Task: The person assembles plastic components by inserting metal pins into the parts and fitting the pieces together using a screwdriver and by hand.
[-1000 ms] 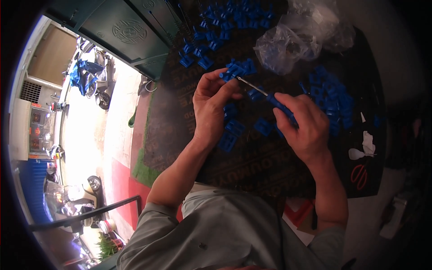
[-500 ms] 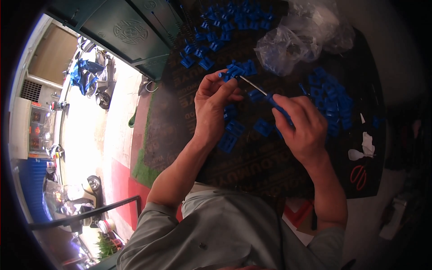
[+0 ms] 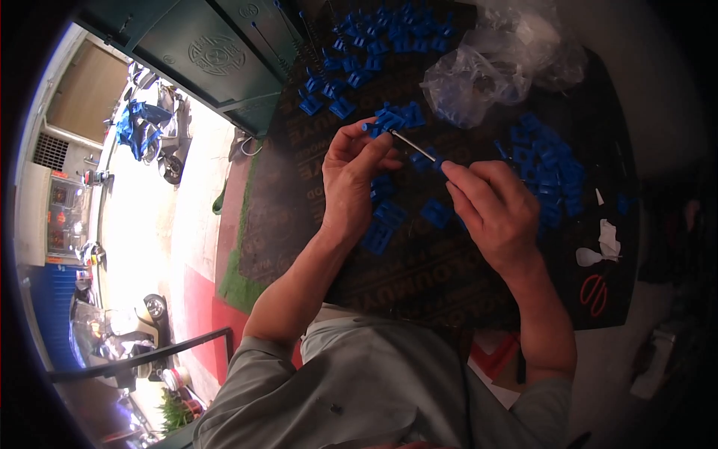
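My left hand (image 3: pixel 351 176) pinches a small blue plastic part (image 3: pixel 379 127) between thumb and fingers, above the dark table. My right hand (image 3: pixel 497 213) is wrapped round the blue handle of a screwdriver (image 3: pixel 416 147). Its metal shaft slants up and left, and the tip meets the blue part beside my left thumb. Exactly where the tip sits on the part is too small to tell. Below my left hand lie a few more blue plastic pieces (image 3: pixel 385 224), with another piece (image 3: pixel 435 213) between my two hands.
Rows of blue parts (image 3: pixel 359 63) stand at the far side of the table (image 3: pixel 299 254). A clear plastic bag (image 3: pixel 479 82) lies far right, above a blue pile (image 3: pixel 550 172). Red-handled scissors (image 3: pixel 594 294) rest near the right edge. A green metal door (image 3: pixel 209 52) borders the left.
My right hand has shifted slightly left, and less of the screwdriver's handle shows past its fingers. My left hand keeps the blue part in nearly the same place.
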`<state>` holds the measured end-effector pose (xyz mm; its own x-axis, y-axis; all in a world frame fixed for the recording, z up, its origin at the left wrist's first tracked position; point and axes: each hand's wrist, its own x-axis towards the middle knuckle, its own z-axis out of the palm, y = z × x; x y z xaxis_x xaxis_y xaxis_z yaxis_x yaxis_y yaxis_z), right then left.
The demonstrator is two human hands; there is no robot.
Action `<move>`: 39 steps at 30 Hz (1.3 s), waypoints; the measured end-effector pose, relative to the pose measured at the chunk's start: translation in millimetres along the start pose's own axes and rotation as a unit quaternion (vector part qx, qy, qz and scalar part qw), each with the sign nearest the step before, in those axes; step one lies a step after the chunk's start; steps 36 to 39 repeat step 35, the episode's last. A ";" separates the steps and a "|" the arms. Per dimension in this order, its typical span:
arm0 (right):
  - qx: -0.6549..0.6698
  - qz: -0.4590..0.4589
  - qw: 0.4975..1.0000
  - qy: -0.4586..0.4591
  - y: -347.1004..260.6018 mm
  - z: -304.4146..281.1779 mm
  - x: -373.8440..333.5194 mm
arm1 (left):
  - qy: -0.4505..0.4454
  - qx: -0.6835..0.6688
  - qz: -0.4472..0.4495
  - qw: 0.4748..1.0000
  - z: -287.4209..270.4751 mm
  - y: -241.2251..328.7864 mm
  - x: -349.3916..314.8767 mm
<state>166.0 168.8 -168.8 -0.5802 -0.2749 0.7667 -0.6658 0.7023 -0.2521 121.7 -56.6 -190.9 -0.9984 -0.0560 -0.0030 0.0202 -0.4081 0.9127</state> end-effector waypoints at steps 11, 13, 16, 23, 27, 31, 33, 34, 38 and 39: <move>0.121 0.131 0.982 -0.062 -6.0 -8.6 -0.1 | 0.009 0.080 0.031 0.996 6.1 5.3 -6.9; 0.221 0.219 0.950 -0.030 -13.0 -11.7 3.5 | 0.009 0.075 0.034 0.997 6.8 6.0 -8.8; 0.214 0.218 0.952 -0.029 -7.6 -9.2 -3.8 | 0.013 0.040 0.039 0.998 12.3 -1.1 -6.7; 0.177 0.177 0.968 0.009 -1.3 10.8 -2.3 | 0.048 0.089 0.068 0.992 -9.3 3.7 -0.1; 0.238 0.206 0.949 -0.001 -4.6 2.7 -1.5 | 0.035 0.062 0.051 0.996 -1.7 -4.1 1.4; 0.190 0.185 0.964 -0.007 4.1 4.9 -11.7 | 0.031 0.057 0.068 0.996 -2.7 -10.9 4.0; 0.183 0.218 0.954 -0.094 7.1 1.4 -11.4 | 0.028 0.060 0.062 0.996 -3.7 -9.9 2.1; 0.204 0.240 0.946 -0.073 5.1 0.1 -11.4 | 0.023 0.056 0.064 0.996 -4.1 -10.3 1.9; 0.224 0.261 0.938 -0.053 -1.8 -4.0 -5.6 | 0.019 0.051 0.066 0.996 -5.0 -11.2 2.1; 0.224 0.261 0.938 -0.053 -1.8 -4.0 -5.6 | 0.019 0.051 0.066 0.996 -5.0 -11.2 2.1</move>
